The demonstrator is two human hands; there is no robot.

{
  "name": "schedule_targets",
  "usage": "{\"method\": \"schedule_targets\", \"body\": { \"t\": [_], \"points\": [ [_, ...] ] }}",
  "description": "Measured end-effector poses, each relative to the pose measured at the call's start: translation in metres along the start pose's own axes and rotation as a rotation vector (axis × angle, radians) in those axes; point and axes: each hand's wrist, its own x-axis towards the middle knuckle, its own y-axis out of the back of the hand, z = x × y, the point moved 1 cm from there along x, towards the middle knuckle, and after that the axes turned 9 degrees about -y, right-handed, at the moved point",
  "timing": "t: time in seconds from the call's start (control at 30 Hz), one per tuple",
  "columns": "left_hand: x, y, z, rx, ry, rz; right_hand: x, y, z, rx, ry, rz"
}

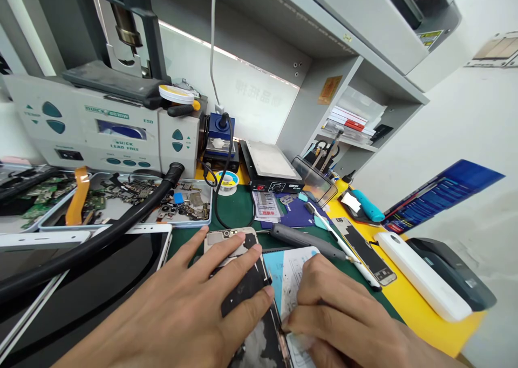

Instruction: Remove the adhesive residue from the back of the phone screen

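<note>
My left hand lies spread over an opened phone frame, which has dark and silvery worn patches and a camera cutout at its far end. Its fingertips press on the frame's surface. My right hand is closed in a pinch at the frame's right edge, touching or almost touching it. Whatever sits between those fingers is hidden. Beneath the right hand is a blue and white printed booklet. Just beyond it rests a grey-handled tool, alongside a white toothbrush.
Two white-edged tablets lie at left, crossed by a thick black hose. Behind are a tray of circuit-board scraps, a hot-air station and a heating plate. Another phone frame and a white device lie right.
</note>
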Motion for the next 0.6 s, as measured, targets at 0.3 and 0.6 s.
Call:
{"method": "schedule_targets", "body": {
  "t": [0.3, 0.6],
  "points": [
    [0.0001, -0.0017, -0.001, -0.007, 0.001, -0.01, 0.0026, 0.0016, 0.0005, -0.007, -0.006, 0.002],
    [-0.0016, -0.0013, -0.0011, -0.02, -0.004, -0.017, 0.0024, -0.0007, 0.0008, -0.014, 0.002, -0.009]
  ]
}}
